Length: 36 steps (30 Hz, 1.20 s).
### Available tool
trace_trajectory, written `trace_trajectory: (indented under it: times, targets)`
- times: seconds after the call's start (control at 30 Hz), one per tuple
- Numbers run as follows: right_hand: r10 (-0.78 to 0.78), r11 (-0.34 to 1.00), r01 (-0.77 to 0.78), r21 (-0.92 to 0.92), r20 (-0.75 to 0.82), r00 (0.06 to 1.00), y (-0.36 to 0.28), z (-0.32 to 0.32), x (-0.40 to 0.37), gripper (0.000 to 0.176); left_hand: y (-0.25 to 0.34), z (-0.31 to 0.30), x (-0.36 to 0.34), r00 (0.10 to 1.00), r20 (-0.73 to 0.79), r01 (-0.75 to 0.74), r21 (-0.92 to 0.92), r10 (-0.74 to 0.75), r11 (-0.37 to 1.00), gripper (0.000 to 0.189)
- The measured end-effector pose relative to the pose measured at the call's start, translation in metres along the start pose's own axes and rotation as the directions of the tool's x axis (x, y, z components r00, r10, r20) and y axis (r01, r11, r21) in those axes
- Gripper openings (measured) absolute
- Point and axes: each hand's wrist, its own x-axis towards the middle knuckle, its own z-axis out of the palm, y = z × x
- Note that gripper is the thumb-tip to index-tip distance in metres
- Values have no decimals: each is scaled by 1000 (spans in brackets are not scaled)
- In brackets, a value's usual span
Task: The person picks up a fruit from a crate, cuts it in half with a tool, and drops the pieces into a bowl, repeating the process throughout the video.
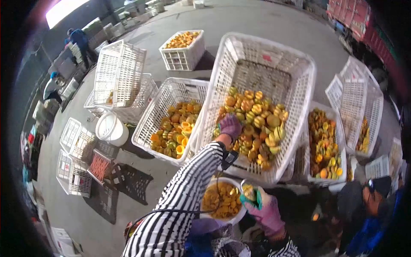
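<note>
My left hand [231,126], in a purple glove, reaches into a large white plastic crate [299,107]. Its fingers are spread over a heap of striped yellow-green fruit [257,122], the fingertips partly hidden among them. My right hand [267,214], in a purple and green glove, is closed around a small shiny scoop-like tool [248,192] with yellowish matter on it. Just left of that hand stands a white bucket [239,219] with orange pulp [220,200] inside. A black cable crosses above the bucket toward my left wrist.
Left of the big crate, another crate [143,139] holds hollowed orange halves [175,128]; a crate [340,169] of cut pieces stands right. A co-worker [368,214] is close at lower right. A white pail [112,129], stacked crates [120,75] and a red truck [351,17] stand farther off.
</note>
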Motion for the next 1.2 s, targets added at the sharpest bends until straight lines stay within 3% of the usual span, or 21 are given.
trace_trajectory:
  times: [0.07,0.17,0.2,0.23,0.27,0.3,0.33,0.37,0.47,0.57,0.63,0.67,0.7,0.73,0.77,0.8,0.83,0.87,0.97,1.03,1.2]
  targets:
    - [-204,979,204,-5,-71,976,11,1,-2,34,-4,1,11,986,115,134,-153,-117,979,47]
    - [-113,991,116,73,-41,993,4,-5,-2,38,-8,9,7,937,289,243,-137,-196,960,63]
    - [-19,996,18,88,5,1000,5,-8,0,39,-17,53,17,999,-16,43,-282,-49,958,54]
    - [-60,995,67,73,-99,993,24,2,6,41,-24,77,22,941,-332,-187,-344,67,920,46]
    - [-115,993,119,24,-140,983,24,0,10,26,-14,40,20,986,-40,-165,-434,164,885,44]
    - [-55,987,79,139,-167,984,21,-3,12,28,-11,40,23,949,-116,-311,-474,292,824,44]
    - [9,967,38,254,-180,984,16,-6,13,30,13,-19,5,996,15,-45,-762,87,646,37]
    - [42,961,14,275,-198,979,5,-10,16,34,27,-30,-3,972,186,170,-979,146,116,34]
    - [-37,981,103,167,-360,932,-14,-10,18,38,35,-117,-58,871,285,347,-933,400,-92,28]
    - [-134,984,171,58,-400,907,4,-4,30,39,23,-128,-98,908,169,253,-951,383,-180,25]
    - [-298,955,278,-108,-390,872,-14,-3,28,44,13,-122,-121,889,259,400,-843,378,-360,31]
    - [-228,970,186,-154,-334,914,-18,-3,26,44,4,-130,-127,795,328,557,-728,511,-399,27]
    - [-328,938,254,-237,-357,875,-20,2,23,43,11,-166,-146,830,358,520,-774,429,-361,24]
    - [-471,870,325,-371,-428,772,-19,14,31,41,6,-174,-145,896,-48,-86,-994,441,68,28]
    - [-435,875,313,-368,-320,841,-21,9,29,40,7,-183,-151,862,-194,-239,-970,469,39,37]
    - [-459,876,354,-329,-336,822,-28,11,32,36,15,-190,-151,888,294,381,-901,355,-208,49]
    - [-453,877,328,-351,-381,806,-28,15,35,34,3,-178,-143,819,308,490,-815,484,-311,45]
    - [-359,919,270,-287,-329,873,-36,12,37,33,12,-196,-148,878,308,389,-906,367,-170,59]
    - [-331,936,262,-236,-329,884,-25,16,40,35,18,-183,-152,882,330,407,-893,336,-191,61]
    - [-334,918,230,-323,-317,888,-21,18,48,36,23,-190,-154,894,314,335,-942,320,-12,62]
    - [-318,924,204,-325,-352,880,-17,23,58,36,26,-185,-153,921,296,290,-955,255,62,63]
